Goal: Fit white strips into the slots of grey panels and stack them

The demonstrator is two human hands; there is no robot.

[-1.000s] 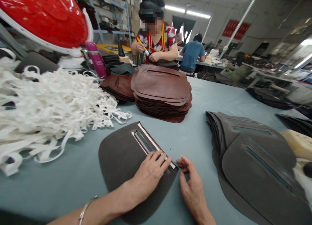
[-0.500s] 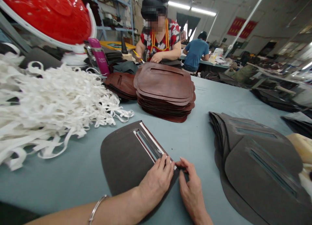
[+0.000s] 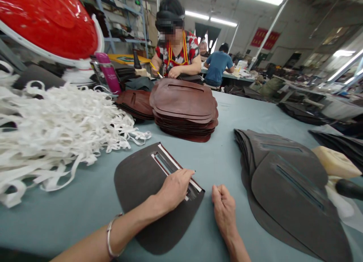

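A dark grey leather panel [image 3: 141, 186] lies flat on the grey-blue table [image 3: 227, 156] in front of me. It has a long slot edged with white tape strips [image 3: 170, 162]. My left hand [image 3: 172, 188] rests on the slot's near end, fingers curled and pressing down on the tape. My right hand [image 3: 224, 209] lies on the bare table just right of the panel, fingers curled into a loose fist, nothing visible in it.
A heap of white tape strips [image 3: 53, 129] fills the left. Brown leather panels [image 3: 184, 103] are stacked ahead, dark grey ones [image 3: 286, 179] at right. A pink bottle [image 3: 108, 73] and a red dome-shaped object [image 3: 48, 24] stand at back left. A person [image 3: 177, 50] works opposite.
My right hand has drawn back from the panel's edge and closed into a loose fist on the table. My left hand's fingers have curled over the slot's near end.
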